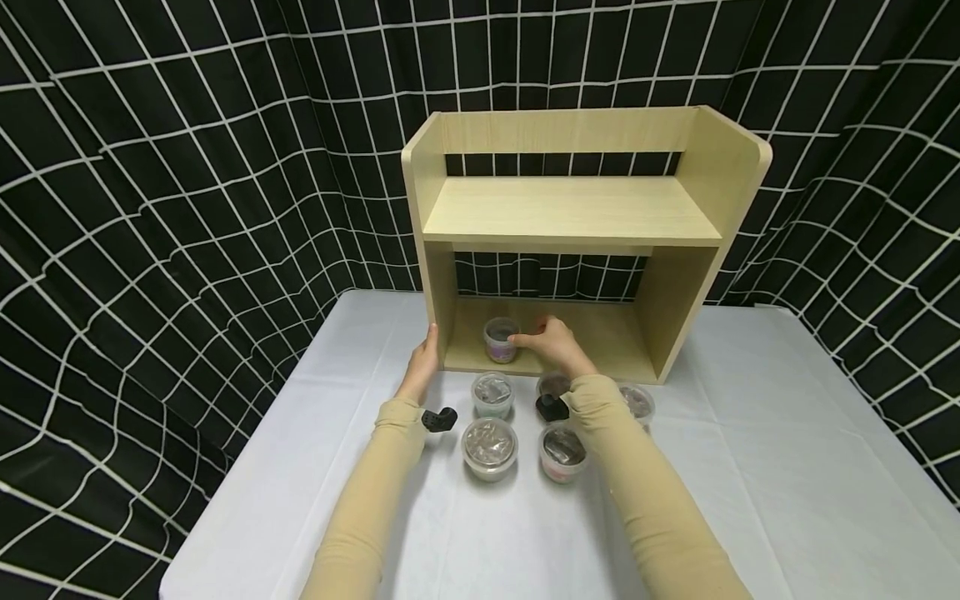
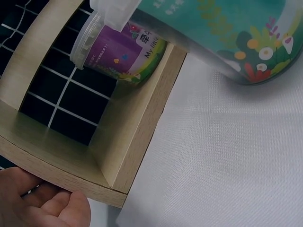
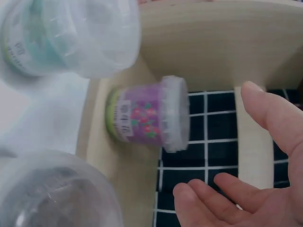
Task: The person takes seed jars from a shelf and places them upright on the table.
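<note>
A small tub with a purple label and clear lid [image 1: 501, 347] stands upright on the lower board of a light wooden shelf unit [image 1: 570, 210], towards its left side. Beside that tub is my right hand [image 1: 553, 343], its thumb and fingers spread; the right wrist view shows a gap between the hand [image 3: 251, 189] and the purple tub [image 3: 142, 116]. My left hand [image 1: 422, 362] rests against the outer face of the shelf's left side panel. Fingertips of the left hand [image 2: 52, 203] touch near the panel's front edge in the left wrist view.
On the white tabletop [image 1: 315, 467] before the shelf stand several lidded tubs: a green one [image 1: 492, 397], a pale one [image 1: 489, 448], a pinkish one [image 1: 562, 454], and others partly hidden by the right arm. Black cloth with white grid lines [image 1: 187, 192] surrounds the table.
</note>
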Action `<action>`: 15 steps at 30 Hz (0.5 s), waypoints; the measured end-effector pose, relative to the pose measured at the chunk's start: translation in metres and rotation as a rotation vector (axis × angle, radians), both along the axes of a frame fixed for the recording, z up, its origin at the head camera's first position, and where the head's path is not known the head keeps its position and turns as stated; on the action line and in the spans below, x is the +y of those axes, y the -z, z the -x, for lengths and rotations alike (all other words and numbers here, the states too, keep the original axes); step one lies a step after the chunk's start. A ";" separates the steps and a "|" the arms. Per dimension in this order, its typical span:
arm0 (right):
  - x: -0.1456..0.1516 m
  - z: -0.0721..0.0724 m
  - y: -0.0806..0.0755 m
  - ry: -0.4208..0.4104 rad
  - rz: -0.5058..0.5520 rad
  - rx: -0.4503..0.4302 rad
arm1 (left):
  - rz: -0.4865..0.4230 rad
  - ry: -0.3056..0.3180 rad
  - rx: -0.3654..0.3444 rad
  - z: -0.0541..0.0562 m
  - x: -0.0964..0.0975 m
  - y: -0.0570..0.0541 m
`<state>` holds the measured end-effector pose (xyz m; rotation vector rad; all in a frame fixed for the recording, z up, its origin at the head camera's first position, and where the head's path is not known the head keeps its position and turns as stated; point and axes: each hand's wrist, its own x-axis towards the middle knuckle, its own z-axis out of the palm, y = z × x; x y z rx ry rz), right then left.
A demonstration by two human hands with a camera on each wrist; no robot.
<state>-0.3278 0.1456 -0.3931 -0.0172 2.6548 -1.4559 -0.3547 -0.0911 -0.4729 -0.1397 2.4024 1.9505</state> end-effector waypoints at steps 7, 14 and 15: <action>-0.010 0.006 0.009 -0.005 -0.065 0.025 | -0.004 -0.005 0.007 0.000 0.001 -0.001; -0.019 0.012 0.018 0.022 -0.024 0.034 | 0.016 -0.011 0.009 0.000 0.001 -0.001; -0.020 0.012 0.020 0.024 -0.028 0.039 | 0.018 -0.009 0.010 0.000 0.001 -0.001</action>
